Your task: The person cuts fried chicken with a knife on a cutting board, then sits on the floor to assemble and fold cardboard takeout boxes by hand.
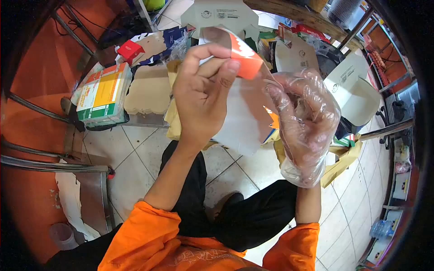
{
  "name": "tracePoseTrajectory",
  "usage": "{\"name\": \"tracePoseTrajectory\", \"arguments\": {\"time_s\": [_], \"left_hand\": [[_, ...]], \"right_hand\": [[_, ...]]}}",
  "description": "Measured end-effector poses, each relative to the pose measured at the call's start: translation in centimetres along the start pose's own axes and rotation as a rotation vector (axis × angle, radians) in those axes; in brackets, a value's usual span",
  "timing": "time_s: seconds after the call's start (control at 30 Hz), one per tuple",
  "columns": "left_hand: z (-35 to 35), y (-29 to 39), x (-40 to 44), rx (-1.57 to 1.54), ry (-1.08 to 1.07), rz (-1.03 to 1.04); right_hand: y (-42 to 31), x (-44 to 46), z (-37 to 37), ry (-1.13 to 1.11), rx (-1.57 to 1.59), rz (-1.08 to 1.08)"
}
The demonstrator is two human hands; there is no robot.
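Between my hands is a thin cardboard sheet, orange and white on its printed face and curled at the top. My bare left hand pinches its upper left part between thumb and fingers. My right hand, in a clear plastic glove, has its thumb and fingers closed at the sheet's right edge; the exact grip is partly hidden. A pale panel hangs below, with an orange and blue printed edge; I cannot tell whether it belongs to the same sheet.
A stack of printed cartons and flat brown cardboard lie at the left. A small red box sits behind them. White open boxes stand at the back and right. Metal chair legs edge the left side.
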State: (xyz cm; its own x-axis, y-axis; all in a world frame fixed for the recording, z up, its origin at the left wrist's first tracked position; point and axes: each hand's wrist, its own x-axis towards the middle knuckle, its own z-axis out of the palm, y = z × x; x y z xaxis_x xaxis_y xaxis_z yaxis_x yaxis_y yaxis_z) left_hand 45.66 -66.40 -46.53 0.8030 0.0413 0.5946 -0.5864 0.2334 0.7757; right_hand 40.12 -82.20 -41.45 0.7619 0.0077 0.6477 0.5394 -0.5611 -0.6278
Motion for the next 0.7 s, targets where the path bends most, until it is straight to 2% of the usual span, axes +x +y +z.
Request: {"name": "tracePoseTrajectory", "arguments": {"time_s": [0.03, 0.1, 0.2, 0.33, 0.4, 0.53, 0.67, 0.7], "left_hand": [[0.1, -0.1, -0.2, -0.004, -0.006, -0.005], [0.5, -0.3, -0.4, 0.117, 0.058, 0.151], [1.5, 0.2, -0.4, -0.042, 0.121, 0.099], [1.4, -0.3, -0.5, -0.103, 0.07, -0.008], [1.0, -0.9, -0.3, -0.288, 0.008, -0.089], [0.8, 0.2, -0.1, -0.368, -0.113, -0.241], [1.0, 0.5, -0.1, -0.401, -0.167, -0.248], [0.9, 0.4, -0.1, -0.396, -0.179, -0.247]], "right_hand": [[0.3, -0.2, 0.0, 0.004, -0.004, 0.006], [0.7, -0.5, 0.1, -0.008, 0.113, 0.058], [0.5, -1.0, 0.5, 0.049, 0.368, 0.174], [-0.4, -1.1, 1.1, 0.117, 0.521, 0.303], [0.1, -1.1, 1.5, 0.154, 0.505, 0.228], [1.0, -1.1, 1.6, 0.154, 0.459, 0.066], [0.5, -1.3, 1.2, 0.135, 0.426, 0.095], [0.3, -1.3, 1.2, 0.13, 0.469, 0.157]]}}
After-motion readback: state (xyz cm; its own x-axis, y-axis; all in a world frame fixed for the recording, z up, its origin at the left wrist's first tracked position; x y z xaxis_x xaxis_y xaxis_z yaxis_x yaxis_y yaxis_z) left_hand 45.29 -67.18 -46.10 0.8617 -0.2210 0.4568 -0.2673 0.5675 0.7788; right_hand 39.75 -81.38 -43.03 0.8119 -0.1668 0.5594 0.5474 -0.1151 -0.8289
